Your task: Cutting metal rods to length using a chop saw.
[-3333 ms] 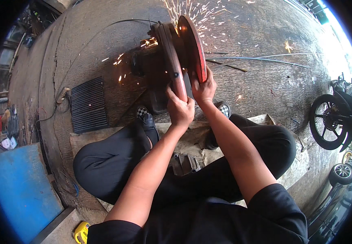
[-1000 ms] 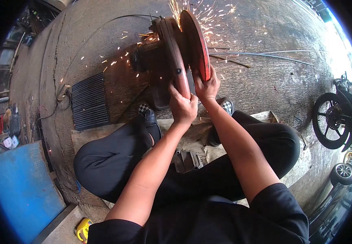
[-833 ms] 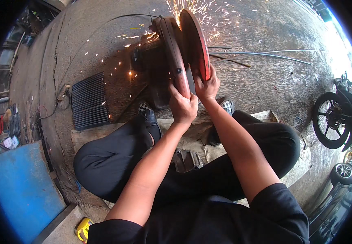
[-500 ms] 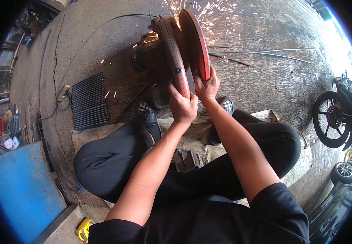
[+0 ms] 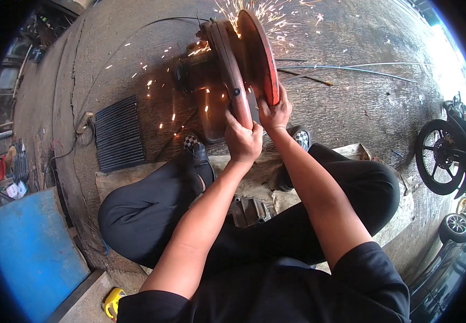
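Observation:
My left hand (image 5: 242, 141) is closed around the lower end of the reddish-brown handle-like arm of a power cutting machine (image 5: 223, 59). Just to its right, my right hand (image 5: 276, 114) grips the lower edge of a round dark disc with a red rim (image 5: 268, 64). The disc stands almost on edge beside the machine's arm, and a strip of grey blade (image 5: 253, 105) shows between them. Bright sparks (image 5: 238, 27) spray from the upper gap between arm and disc. The dark motor body (image 5: 192, 72) sits left of the arm. The exact contact point is hidden.
A bundle of dark rods (image 5: 120, 134) lies on the ground at left. Thin rods (image 5: 351, 70) lie beyond the disc. A metal bracket (image 5: 249, 211) rests between my legs. A blue panel (image 5: 33, 247), a yellow tool (image 5: 113, 301) and a motorcycle wheel (image 5: 438, 157) stand around.
Both hands keep their grips and have hardly moved. More sparks now fall left of the machine and down toward my left foot; the spray beyond the disc has changed shape.

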The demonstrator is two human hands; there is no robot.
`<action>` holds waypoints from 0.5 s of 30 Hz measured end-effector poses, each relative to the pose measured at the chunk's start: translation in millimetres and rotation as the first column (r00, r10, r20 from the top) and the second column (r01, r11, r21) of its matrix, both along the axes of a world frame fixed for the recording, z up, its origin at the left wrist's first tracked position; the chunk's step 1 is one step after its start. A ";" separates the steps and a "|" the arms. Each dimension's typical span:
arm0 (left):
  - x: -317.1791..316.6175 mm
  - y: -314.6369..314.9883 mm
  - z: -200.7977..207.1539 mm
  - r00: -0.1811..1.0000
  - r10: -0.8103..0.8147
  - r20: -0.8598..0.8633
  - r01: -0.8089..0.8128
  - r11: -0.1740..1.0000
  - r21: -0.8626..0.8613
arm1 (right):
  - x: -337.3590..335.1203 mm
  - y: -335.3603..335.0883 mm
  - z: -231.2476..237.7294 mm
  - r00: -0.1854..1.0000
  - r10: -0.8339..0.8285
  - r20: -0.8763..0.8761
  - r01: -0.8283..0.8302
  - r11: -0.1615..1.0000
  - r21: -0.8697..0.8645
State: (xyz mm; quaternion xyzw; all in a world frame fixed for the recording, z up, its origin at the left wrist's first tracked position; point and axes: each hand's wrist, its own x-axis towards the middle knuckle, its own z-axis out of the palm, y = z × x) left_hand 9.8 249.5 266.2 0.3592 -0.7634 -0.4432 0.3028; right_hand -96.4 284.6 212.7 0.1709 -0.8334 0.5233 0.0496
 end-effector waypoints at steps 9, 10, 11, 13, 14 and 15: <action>-1.1 -1.8 -3.9 1.000 -0.002 -0.025 -0.001 0.995 -0.096 | 0.9 -0.1 -0.2 0.999 -0.016 -0.036 0.017 1.000 0.022; -1.0 -1.8 -4.1 1.000 -0.007 -0.022 0.004 0.993 -0.114 | 0.9 -0.1 0.0 0.999 -0.019 -0.026 0.020 1.000 0.022; -0.5 -1.6 -4.2 1.000 -0.013 -0.018 0.010 0.991 -0.131 | 1.1 0.1 0.1 1.000 -0.013 -0.027 0.013 1.000 0.021; -0.5 -0.9 -3.5 1.000 -0.011 -0.016 0.009 0.991 -0.131 | 1.2 0.7 0.3 1.000 -0.006 -0.029 0.006 1.000 0.020; -0.6 -0.9 -2.9 1.000 -0.009 -0.016 0.007 0.991 -0.131 | 1.1 0.9 0.3 1.000 -0.003 -0.022 0.004 1.000 0.021; -0.5 -0.9 -2.0 1.000 -0.010 -0.016 0.008 0.991 -0.132 | 1.1 1.1 0.4 1.000 -0.001 -0.014 0.001 1.000 0.020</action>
